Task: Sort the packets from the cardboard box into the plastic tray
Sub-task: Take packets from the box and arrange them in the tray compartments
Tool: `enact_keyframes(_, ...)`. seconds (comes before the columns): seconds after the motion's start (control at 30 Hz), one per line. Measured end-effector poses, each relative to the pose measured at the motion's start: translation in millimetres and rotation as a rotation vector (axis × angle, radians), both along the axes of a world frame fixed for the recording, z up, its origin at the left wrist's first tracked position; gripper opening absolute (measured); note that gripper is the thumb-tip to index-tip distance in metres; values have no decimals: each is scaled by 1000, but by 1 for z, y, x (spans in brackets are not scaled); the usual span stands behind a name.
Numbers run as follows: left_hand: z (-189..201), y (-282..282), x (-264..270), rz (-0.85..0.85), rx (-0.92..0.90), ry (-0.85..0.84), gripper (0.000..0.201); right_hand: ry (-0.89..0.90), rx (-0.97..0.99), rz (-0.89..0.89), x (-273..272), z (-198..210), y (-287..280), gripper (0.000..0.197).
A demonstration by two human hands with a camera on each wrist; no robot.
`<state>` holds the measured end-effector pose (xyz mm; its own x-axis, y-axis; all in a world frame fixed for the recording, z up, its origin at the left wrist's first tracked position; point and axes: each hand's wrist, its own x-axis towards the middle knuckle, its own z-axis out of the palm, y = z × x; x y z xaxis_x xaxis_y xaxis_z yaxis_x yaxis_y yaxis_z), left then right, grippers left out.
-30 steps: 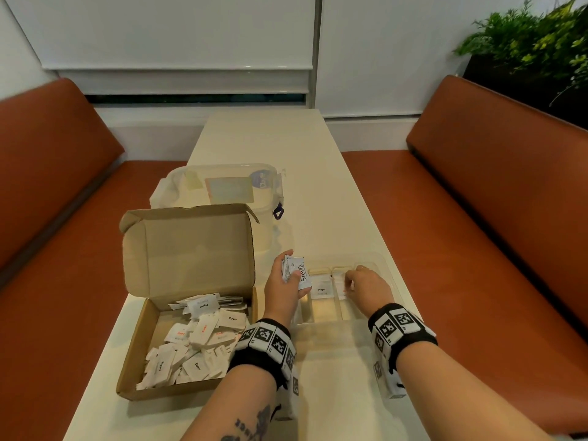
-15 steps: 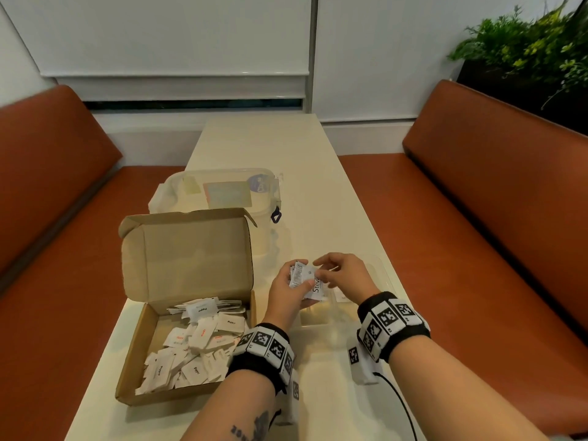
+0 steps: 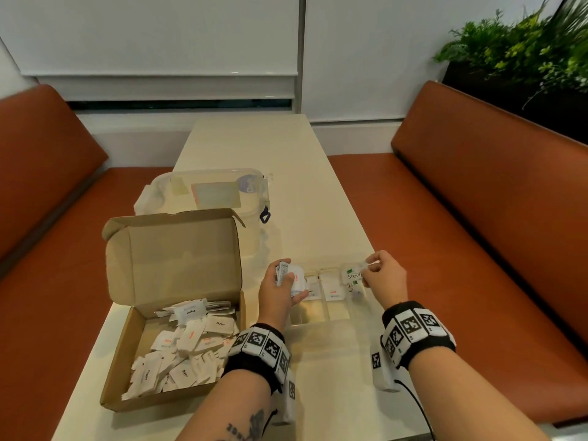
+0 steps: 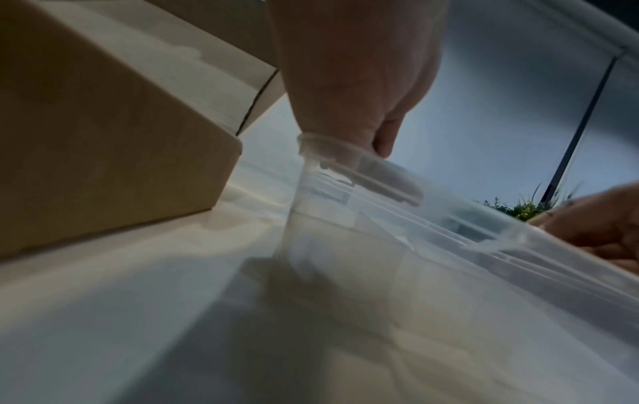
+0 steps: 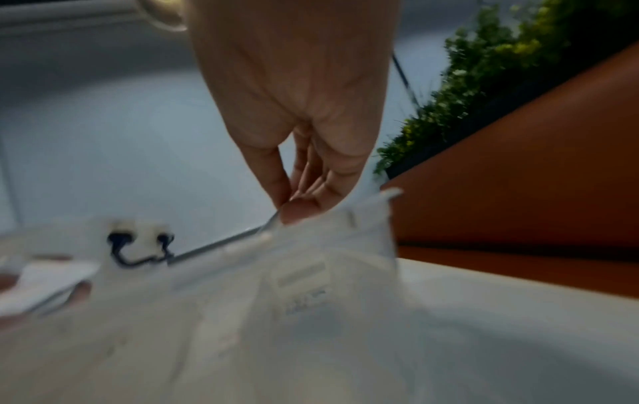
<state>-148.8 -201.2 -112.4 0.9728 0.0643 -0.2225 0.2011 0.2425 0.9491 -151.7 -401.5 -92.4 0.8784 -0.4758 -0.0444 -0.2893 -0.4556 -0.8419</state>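
An open cardboard box point(image 3: 136, 332) at the table's left holds several white packets point(image 3: 187, 342). Right of it lies the clear plastic tray point(image 3: 327, 316), with packets lying in its far compartments. My left hand point(image 3: 280, 288) hovers at the tray's left end and grips a small bunch of packets point(image 3: 291, 276). My right hand point(image 3: 381, 275) pinches a white Stevia packet point(image 3: 353, 273) over the tray's right compartment. The left wrist view shows the tray's rim point(image 4: 397, 180) and the box wall point(image 4: 114, 153). In the right wrist view, which is blurred, the fingertips point(image 5: 297, 210) pinch together above the tray point(image 5: 363, 246).
A clear lidded container point(image 3: 210, 195) stands behind the box, whose lid point(image 3: 178, 253) stands upright. Orange bench seats point(image 3: 496, 198) flank the narrow table point(image 3: 254, 148). A planter with green plants point(image 3: 515, 55) sits at the back right.
My right hand took a Stevia packet from the bunch in my left hand and carried it right, over the tray's right compartment. The left hand stayed in place.
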Motion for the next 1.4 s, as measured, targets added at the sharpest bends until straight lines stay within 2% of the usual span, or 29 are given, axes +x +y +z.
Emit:
enact_keyframes(0.1,1,-4,0,11,13,9,27,89,-124,107,-3,-4,3,50)
enact_keyframes(0.13,1,-5,-1,15,17,10,27,120,-159,151,-3,-5,5,55)
enact_keyframes(0.23,1,-6,-1,22,27,14,27,271,-333,232,-2,-4,8,43)
enact_keyframes(0.37,1,-7,0,27,37,20,28,338,-441,154,-1,-2,8,25)
enact_keyframes(0.47,0,-6,0,30,51,13,28,329,-445,96,1,-3,8,22)
enact_keyframes(0.6,0,-7,1,28,44,22,29,371,-403,131,3,-9,14,16)
enact_keyframes(0.83,0,-7,2,20,31,32,29,583,-598,291,8,-10,14,7)
enact_keyframes(0.93,-1,-6,1,14,20,24,29,640,-596,349,12,-9,10,13)
enact_keyframes(1.13,-3,-5,3,-2,29,17,30,488,-678,283,14,-7,10,21)
enact_keyframes(1.27,-5,-5,3,-14,33,11,29,546,-685,340,9,-14,13,21)
enact_keyframes(1.4,-5,-4,3,-29,8,14,31,537,-671,323,7,-13,15,23)
